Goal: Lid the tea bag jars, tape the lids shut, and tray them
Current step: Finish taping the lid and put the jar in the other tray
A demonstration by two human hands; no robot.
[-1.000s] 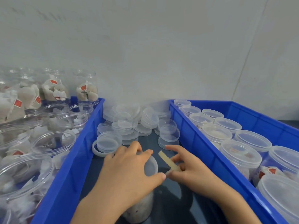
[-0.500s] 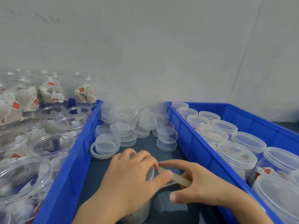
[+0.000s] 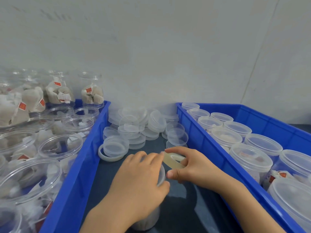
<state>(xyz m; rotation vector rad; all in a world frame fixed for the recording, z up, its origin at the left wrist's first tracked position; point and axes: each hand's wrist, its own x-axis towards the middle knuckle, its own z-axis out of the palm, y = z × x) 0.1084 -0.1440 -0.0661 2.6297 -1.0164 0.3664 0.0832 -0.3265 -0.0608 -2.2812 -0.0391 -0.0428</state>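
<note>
A pale grey wall (image 3: 168, 56) fills the upper half of the view. Below it, two blue plastic trays flank a dark tabletop (image 3: 181, 207). The left blue tray (image 3: 80, 165) holds open clear plastic jars of tea bags (image 3: 55, 145), some stacked at the back; the tea bags carry small red tags (image 3: 22, 106) whose print is too small to read. The right blue tray (image 3: 218, 148) holds lidded clear jars (image 3: 250, 158) in rows.

Between the trays, at the back of the tabletop, lies a heap of loose translucent plastic lids (image 3: 134, 128), with a whitish ring (image 3: 109, 157) lying under the nearest lid.

In front stands the clear lidded jar being worked on (image 3: 146, 221), its top mostly hidden. The left hand (image 3: 139, 182) curls over its lid and grips it — thumb against the lid's right edge. The right hand (image 3: 190, 165) grasps a yellowish roll of tape (image 3: 173, 161), held just beside the lid and close to the left fingertips. No brand name or other writing is legible anywhere.
</note>
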